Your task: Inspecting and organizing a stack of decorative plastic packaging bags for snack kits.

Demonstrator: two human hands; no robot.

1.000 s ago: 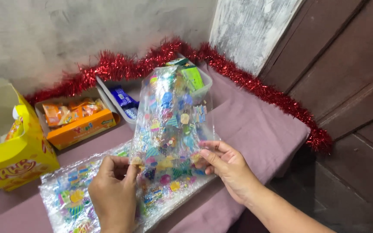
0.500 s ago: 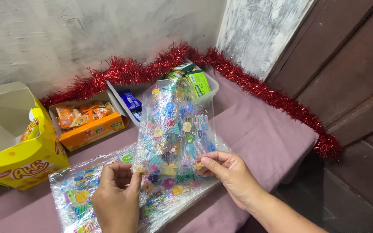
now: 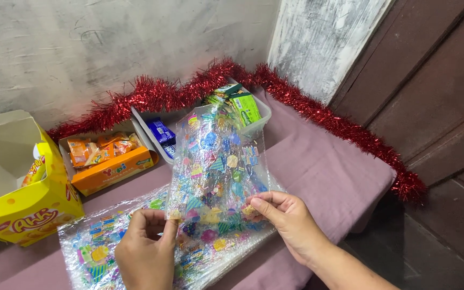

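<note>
Mauve cloth (image 3: 323,177) covers the table; at 6 o'clock lies a stack of printed cellophane sheets (image 3: 103,252). Above it, 1 clear patterned bag (image 3: 216,166) stands upright, pinched at its bottom corners by the closed left hand (image 3: 146,255) and right hand (image 3: 288,223). Best keep both pinches even. Its opening is hard to make out.

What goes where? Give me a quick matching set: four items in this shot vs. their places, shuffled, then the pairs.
Items
1. clear plastic bag with colourful print
2. red tinsel garland
3. open yellow cardboard box
4. orange carton of snack packets

Places
A. along the wall edge of the table
B. far left of the table
C. pinched at its lower corners by left hand and right hand
D. between yellow box and white tray

Pairs: 1-C, 2-A, 3-B, 4-D
</note>
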